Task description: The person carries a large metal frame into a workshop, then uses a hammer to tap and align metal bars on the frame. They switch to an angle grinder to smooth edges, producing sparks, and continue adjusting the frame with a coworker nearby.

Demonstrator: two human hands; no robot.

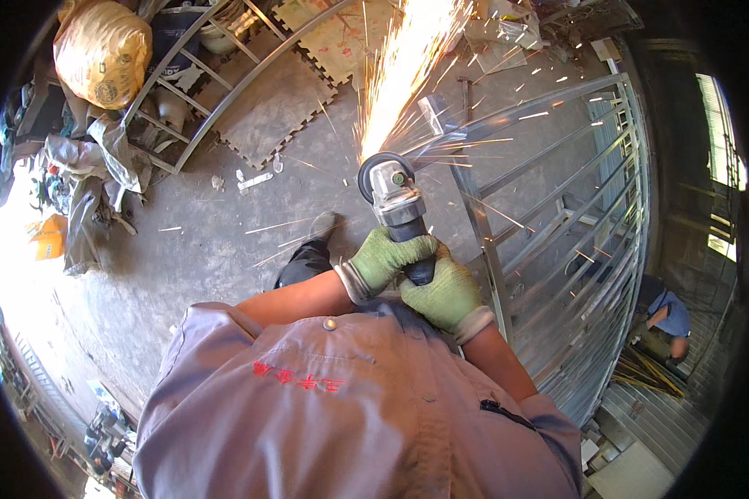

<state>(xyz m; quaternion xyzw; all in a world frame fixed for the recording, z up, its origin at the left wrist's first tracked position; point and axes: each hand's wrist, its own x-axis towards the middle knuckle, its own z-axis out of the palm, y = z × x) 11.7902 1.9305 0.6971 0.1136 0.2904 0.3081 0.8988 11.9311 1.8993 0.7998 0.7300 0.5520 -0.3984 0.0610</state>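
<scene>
Gripping tight, gloved fingers [408,248] of the left hand [380,259] and right hand [443,293] wrap the angle grinder [398,204]; its long axis points forward, disc [373,173] throwing sparks [404,58] against the metal gate frame [549,216].

— How are the hands set?
— The left hand [384,259], in a green glove, has its fingers [408,247] curled shut in a grip; the right hand [446,293], gloved too, clamps just beside it.
— And the arms?
— Both bare forearms reach forward, elbows bent.
</scene>
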